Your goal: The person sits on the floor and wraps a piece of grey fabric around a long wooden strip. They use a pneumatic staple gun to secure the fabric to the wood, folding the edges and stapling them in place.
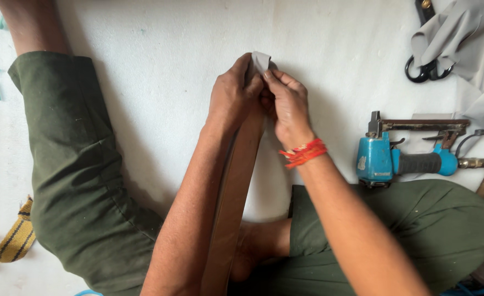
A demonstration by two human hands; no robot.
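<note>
— What are the hands doing just now?

— Both are meeting at the far end of a long brown strip [236,186], which is running from the person's lap out over the white floor [159,49]. The left hand [232,93] is closing round the strip's end, and the right hand [288,107] is pinching a small grey piece of material [260,60] against that same end. The hands are touching each other there.

— Any boxes or bins lying about, anything holding things?

— None is showing here. Everything is lying loose on the floor.

— What is sitting around the strip, then?

— To the right of the strip, a blue staple gun [401,159] is lying on its side, near the person's right knee in green trousers [72,181]. Beyond the gun, further right of the strip, grey fabric [472,44] is lying heaped, partly covering black-handled scissors [424,70]. Far left of the strip, a yellow striped cloth [11,241] is peeking in by the other leg.

— Is anything blocking the strip?

— The left forearm is lying alongside it and hiding its left edge. A red thread band [303,152] is circling the right wrist.
</note>
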